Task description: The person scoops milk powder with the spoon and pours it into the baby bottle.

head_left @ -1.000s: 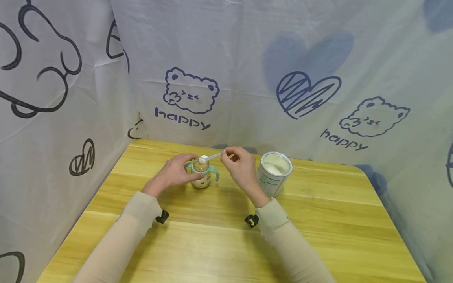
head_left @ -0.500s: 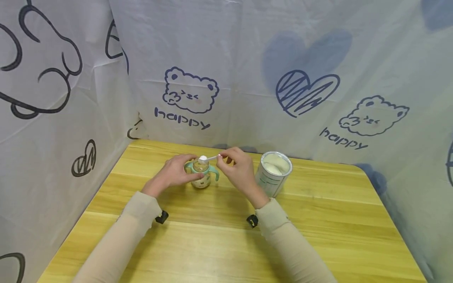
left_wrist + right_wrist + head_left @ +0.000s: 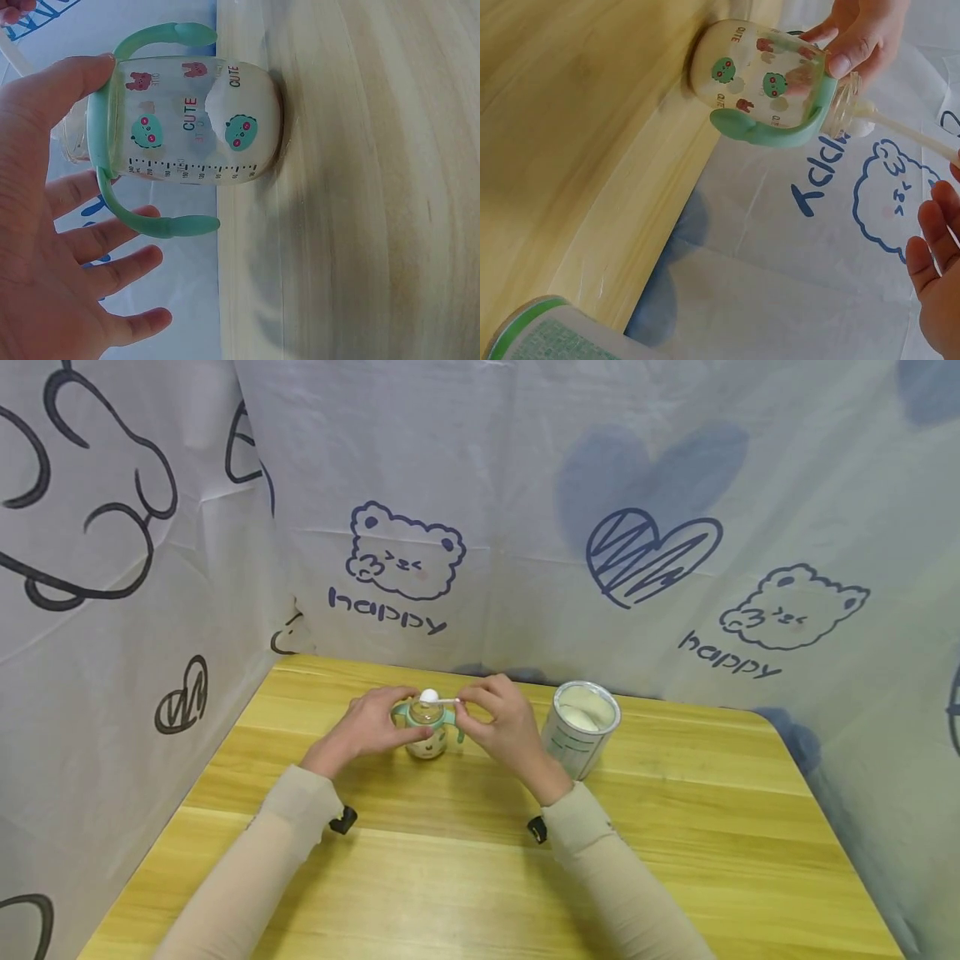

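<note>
A clear baby bottle [image 3: 427, 732] with mint-green handles and no cap stands on the wooden table [image 3: 480, 877]. My left hand [image 3: 393, 714] holds it at the collar, with the thumb [image 3: 75, 82] on the green ring and the fingers behind the glass. My right hand [image 3: 468, 703] pinches the handle of a white scoop [image 3: 429, 697], whose heaped bowl sits right over the bottle's mouth. In the right wrist view the scoop [image 3: 870, 120] touches the bottle's rim, and the bottle [image 3: 769, 79] shows a layer of white powder at its base.
An open tin of white powder [image 3: 579, 727] stands just right of my right hand and shows at the bottom of the right wrist view [image 3: 547, 334]. A printed cloth backdrop [image 3: 525, 485] closes off the back and left sides of the table.
My right hand has moved left and down, bringing the scoop from a raised, slanted position to lie level over the bottle's mouth. The left hand and bottle have stayed put.
</note>
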Demonstrator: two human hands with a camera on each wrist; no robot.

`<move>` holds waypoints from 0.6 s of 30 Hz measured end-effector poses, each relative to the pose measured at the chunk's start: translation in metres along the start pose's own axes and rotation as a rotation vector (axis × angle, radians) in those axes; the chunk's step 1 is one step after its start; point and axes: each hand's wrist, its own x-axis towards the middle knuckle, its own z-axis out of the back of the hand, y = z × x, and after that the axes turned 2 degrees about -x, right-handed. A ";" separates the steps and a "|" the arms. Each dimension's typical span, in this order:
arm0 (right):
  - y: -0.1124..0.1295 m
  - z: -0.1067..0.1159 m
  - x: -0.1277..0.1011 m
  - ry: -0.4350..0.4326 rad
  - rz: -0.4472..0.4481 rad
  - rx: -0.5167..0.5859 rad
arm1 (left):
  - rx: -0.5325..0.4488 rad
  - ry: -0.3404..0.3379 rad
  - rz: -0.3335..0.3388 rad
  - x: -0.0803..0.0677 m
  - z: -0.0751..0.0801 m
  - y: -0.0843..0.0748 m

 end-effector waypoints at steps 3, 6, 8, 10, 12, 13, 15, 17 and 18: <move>-0.002 0.001 -0.001 -0.003 0.034 -0.004 | 0.004 0.002 -0.005 0.001 0.000 0.000; -0.003 0.000 -0.001 -0.013 0.063 -0.010 | 0.008 0.002 -0.007 0.001 0.000 0.001; -0.003 0.000 -0.001 -0.021 0.081 -0.013 | 0.012 0.000 -0.010 0.001 -0.001 0.002; -0.003 0.000 -0.001 -0.028 0.096 -0.015 | 0.007 0.001 -0.009 0.001 -0.001 0.002; -0.003 -0.001 -0.001 -0.033 0.115 -0.022 | 0.001 0.002 -0.008 0.001 -0.001 0.002; -0.003 -0.001 -0.001 -0.036 0.125 -0.027 | -0.003 0.002 -0.007 0.000 -0.001 0.002; -0.003 -0.002 -0.001 -0.039 0.142 -0.038 | -0.012 0.001 -0.004 0.000 -0.002 0.002; -0.004 -0.003 -0.002 -0.041 0.157 -0.052 | -0.018 -0.002 -0.005 0.000 -0.003 0.003; -0.004 -0.003 -0.002 -0.041 0.164 -0.058 | -0.019 -0.006 -0.006 0.000 -0.003 0.003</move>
